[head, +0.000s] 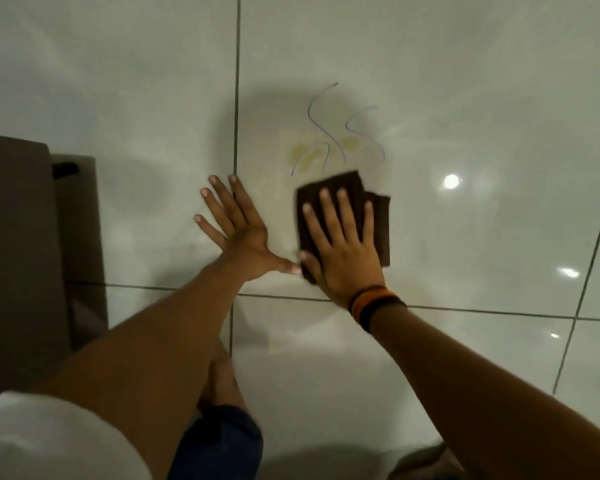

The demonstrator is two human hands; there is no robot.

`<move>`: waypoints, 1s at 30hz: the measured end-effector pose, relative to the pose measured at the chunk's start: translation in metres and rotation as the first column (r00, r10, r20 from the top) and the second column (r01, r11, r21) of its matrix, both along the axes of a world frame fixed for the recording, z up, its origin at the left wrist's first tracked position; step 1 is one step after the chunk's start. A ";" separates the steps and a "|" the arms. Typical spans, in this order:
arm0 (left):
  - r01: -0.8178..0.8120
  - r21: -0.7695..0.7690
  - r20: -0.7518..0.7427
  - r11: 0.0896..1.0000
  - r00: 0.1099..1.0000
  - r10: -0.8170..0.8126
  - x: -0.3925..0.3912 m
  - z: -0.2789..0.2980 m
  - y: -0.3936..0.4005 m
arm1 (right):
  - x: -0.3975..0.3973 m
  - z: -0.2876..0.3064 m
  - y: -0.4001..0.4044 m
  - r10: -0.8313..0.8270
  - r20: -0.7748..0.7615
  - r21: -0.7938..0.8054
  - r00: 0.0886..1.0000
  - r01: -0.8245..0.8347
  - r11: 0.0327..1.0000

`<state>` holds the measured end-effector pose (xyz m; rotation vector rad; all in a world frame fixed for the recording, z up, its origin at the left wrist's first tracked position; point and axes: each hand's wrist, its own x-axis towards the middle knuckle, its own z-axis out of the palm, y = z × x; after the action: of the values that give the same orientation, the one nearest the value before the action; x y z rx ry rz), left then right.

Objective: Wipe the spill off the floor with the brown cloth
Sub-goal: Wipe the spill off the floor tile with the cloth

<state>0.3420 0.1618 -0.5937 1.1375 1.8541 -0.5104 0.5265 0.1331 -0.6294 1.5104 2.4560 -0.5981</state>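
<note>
The spill [321, 150] is a patch of yellowish smears crossed by thin blue squiggly lines on the glossy white floor tile. Just below it lies the folded brown cloth [378, 216]. My right hand [340, 244] lies flat on the cloth with fingers spread, pressing it to the floor; the cloth's far edge touches the lower rim of the spill. My left hand [239, 230] rests palm-down on the bare tile to the left of the cloth, fingers apart, its thumb tip touching the cloth's near corner.
A brown piece of furniture [18, 237] stands at the left edge. Dark grout lines [237, 98] cross the white tiles. My knee in dark shorts [222, 427] is below the hands. Lamp glare [451, 181] shines on the floor at right.
</note>
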 end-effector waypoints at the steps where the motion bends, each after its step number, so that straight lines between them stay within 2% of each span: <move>1: 0.015 -0.027 0.014 1.000 1.000 -0.015 -0.001 0.002 0.003 | 0.016 0.003 -0.009 0.073 -0.003 -0.017 0.997 -0.073 0.997; 4: 0.047 -0.055 0.023 0.997 0.999 -0.046 -0.005 0.007 0.004 | 0.073 0.007 0.001 0.086 0.073 -0.033 0.994 -0.084 0.996; 7: 0.059 -0.051 0.019 0.997 0.998 -0.058 -0.006 0.007 0.003 | 0.085 0.003 0.053 -0.143 0.161 -0.005 0.976 0.146 0.989; 10: 0.059 -0.059 0.003 0.997 0.998 -0.059 -0.004 0.006 0.004 | 0.029 -0.004 0.101 -0.374 0.148 0.086 0.916 0.365 0.927; 11: 0.064 -0.057 -0.005 0.996 0.998 -0.064 -0.004 0.005 0.004 | 0.007 -0.006 0.107 -0.360 0.146 0.097 0.921 0.349 0.932; 12: 0.066 -0.057 -0.007 0.996 0.998 -0.066 -0.004 0.005 0.004 | -0.009 -0.006 0.104 -0.280 0.133 0.094 0.951 0.269 0.959; 13: 0.064 -0.060 0.000 0.996 0.998 -0.064 -0.004 0.004 0.005 | -0.016 -0.005 0.095 -0.146 0.117 0.080 0.982 0.137 0.987; 15: 0.056 -0.063 0.017 0.996 0.998 -0.055 -0.004 0.005 0.005 | -0.004 0.001 0.067 0.118 0.076 0.019 0.990 -0.120 0.993; 16: 0.056 -0.068 0.019 0.996 0.998 -0.055 -0.005 0.006 0.005 | 0.011 0.004 0.054 0.183 0.066 0.001 0.981 -0.184 0.983; 18: 0.063 -0.078 0.020 0.995 0.998 -0.062 -0.007 0.006 0.005 | 0.046 0.009 0.042 0.185 0.097 -0.007 0.978 -0.186 0.983; 21: 0.074 -0.067 0.010 0.995 0.997 -0.074 -0.006 0.003 0.004 | 0.070 0.006 0.073 -0.034 0.153 0.003 0.988 0.034 0.999; 23: 0.063 -0.070 -0.013 0.996 0.998 -0.064 -0.006 0.001 0.005 | 0.045 0.000 0.114 -0.270 0.134 0.054 0.954 0.265 0.963; 25: 0.073 -0.069 -0.014 0.995 0.997 -0.074 -0.007 -0.003 0.005 | 0.001 -0.006 0.151 -0.397 0.101 0.105 0.912 0.387 0.916; 27: 0.078 -0.064 -0.012 0.995 0.997 -0.079 -0.007 -0.005 0.005 | -0.038 -0.009 0.162 -0.303 0.089 0.113 0.949 0.293 0.950; 29: 0.062 -0.060 -0.014 0.996 0.998 -0.063 -0.007 -0.004 0.005 | -0.047 -0.007 0.139 -0.010 0.072 0.100 0.997 0.002 0.995; 30: 0.057 -0.058 -0.013 0.997 0.998 -0.058 -0.006 -0.002 0.005 | -0.039 -0.002 0.119 0.136 0.062 0.068 0.989 -0.140 0.988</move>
<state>0.3358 0.1669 -0.5955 1.1538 1.8122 -0.6023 0.4872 0.2523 -0.6313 1.3476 2.5379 -0.4391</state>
